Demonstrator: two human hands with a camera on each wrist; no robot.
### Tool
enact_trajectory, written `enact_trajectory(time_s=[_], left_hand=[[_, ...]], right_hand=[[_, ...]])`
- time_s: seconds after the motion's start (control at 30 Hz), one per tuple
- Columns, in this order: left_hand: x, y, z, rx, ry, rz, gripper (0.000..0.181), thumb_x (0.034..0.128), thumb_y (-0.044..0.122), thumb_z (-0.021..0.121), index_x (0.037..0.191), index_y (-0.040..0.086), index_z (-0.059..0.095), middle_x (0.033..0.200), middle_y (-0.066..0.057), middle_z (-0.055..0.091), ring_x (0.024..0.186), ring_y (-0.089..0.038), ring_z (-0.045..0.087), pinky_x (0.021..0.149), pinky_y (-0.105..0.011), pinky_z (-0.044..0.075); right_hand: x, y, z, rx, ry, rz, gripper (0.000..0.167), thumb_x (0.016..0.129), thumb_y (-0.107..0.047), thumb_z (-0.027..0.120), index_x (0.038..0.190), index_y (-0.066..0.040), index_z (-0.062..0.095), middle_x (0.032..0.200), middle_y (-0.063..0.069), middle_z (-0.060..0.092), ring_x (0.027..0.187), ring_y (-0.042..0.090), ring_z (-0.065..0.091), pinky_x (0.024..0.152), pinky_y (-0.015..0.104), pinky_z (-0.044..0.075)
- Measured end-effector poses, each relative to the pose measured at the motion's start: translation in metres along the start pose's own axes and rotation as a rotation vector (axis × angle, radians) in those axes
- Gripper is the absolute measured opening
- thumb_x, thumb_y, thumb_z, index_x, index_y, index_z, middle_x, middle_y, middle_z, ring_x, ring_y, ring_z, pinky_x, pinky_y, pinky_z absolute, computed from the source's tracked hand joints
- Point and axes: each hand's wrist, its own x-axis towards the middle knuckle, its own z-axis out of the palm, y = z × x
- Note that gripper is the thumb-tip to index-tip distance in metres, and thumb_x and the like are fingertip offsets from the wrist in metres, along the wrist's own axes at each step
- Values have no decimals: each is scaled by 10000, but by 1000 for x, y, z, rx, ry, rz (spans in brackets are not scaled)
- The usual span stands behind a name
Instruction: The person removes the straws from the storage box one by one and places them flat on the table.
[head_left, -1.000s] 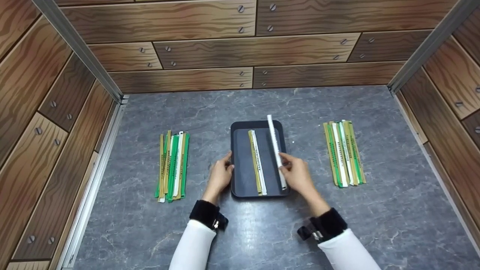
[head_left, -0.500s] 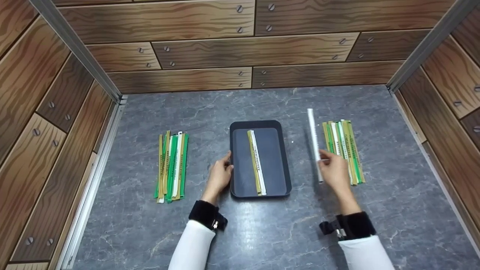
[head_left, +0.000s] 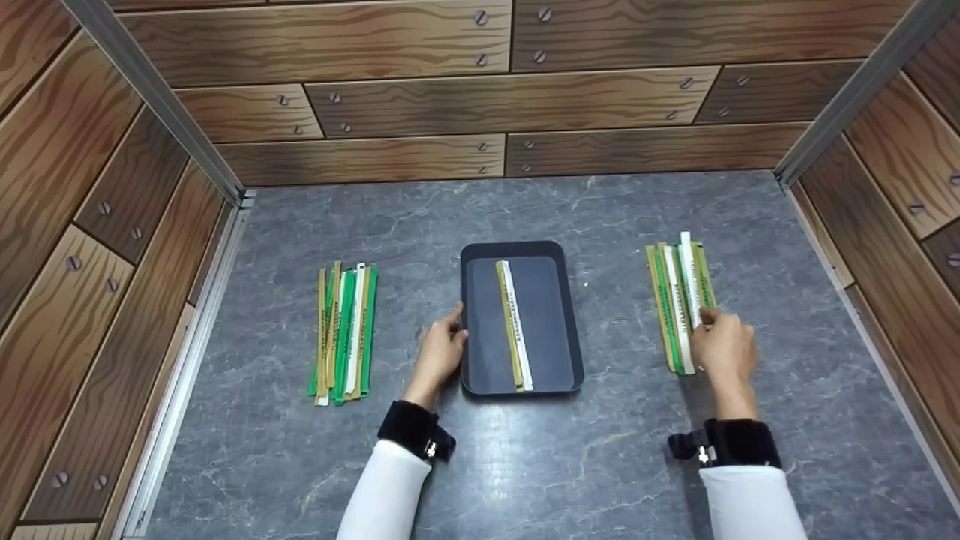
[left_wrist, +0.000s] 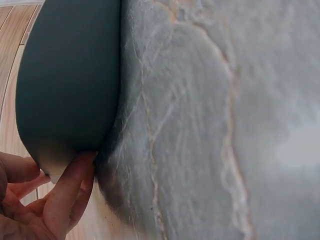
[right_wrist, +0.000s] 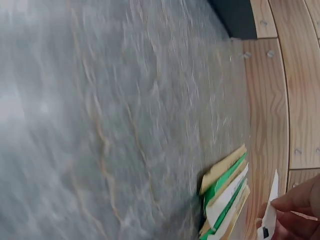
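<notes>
At the middle of the table lies a dark grey tray [head_left: 480, 322]. My left hand [head_left: 441, 349] holds its left side; in the left wrist view the fingertips touch the dark outer wall. Inside, a tan paper-wrapped straw [head_left: 508, 326] and a white one [head_left: 517, 326] lie side by side. My right hand [head_left: 726, 349] pinches a white paper-wrapped straw [head_left: 688, 262] over the right bundle [head_left: 661, 307] of white, green and tan straws. In the right wrist view the pinched straw [right_wrist: 269, 215] appears raised beside the bundle. The hand hides the bundle's lower right part.
A second bundle [head_left: 346, 337] of green, tan and white wrapped straws lies left of the tray. Wood-patterned walls [head_left: 502, 105] enclose the grey marbled table [head_left: 510, 465] at the back and sides. A metal rail [head_left: 184, 360] runs along the left edge.
My right hand has carried the white straw from over the tray's right side to over the right bundle. The left hand and the tray have stayed in place.
</notes>
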Motion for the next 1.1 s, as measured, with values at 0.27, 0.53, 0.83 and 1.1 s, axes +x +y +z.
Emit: enact_trajectory(time_s=[0.27, 0.53, 0.83, 1.1], left_hand=[[-1, 0, -1, 19, 16, 14, 525, 930, 17, 626, 1436, 66, 493, 1116, -193, 688, 1038, -305, 652, 943, -431, 487], [-1, 3, -2, -17, -35, -37, 520, 971, 40, 585, 1471, 88, 451, 1190, -201, 655, 1032, -292, 643, 863, -415, 520], [-1, 3, -2, -3, -17, -42, 522, 961, 39, 598, 1463, 97, 466, 1169, -193, 667, 1048, -295, 643, 903, -423, 509], [-1, 1, -2, 4, 0, -21, 522, 950, 34, 611, 1452, 89, 480, 1128, -179, 686, 1037, -289, 650, 915, -422, 504]], right_hand=[[9, -8, 5, 9, -18, -57, 493, 977, -163, 512, 1444, -13, 465, 1277, 260, 588, 1030, 453, 605, 710, 532, 510], [-6, -58, 39, 166, 100, -423, 391, 855, 41, 634, 1238, 110, 600, 1090, 309, 640, 961, 446, 630, 819, 554, 511], [-41, -113, 81, 159, 11, -711, 349, 840, 32, 693, 1189, 32, 668, 1109, 213, 661, 984, 367, 633, 878, 491, 508], [-59, -130, 102, -14, -315, -841, 404, 923, -90, 659, 1324, -67, 616, 1215, 173, 588, 1136, 358, 540, 992, 518, 433]])
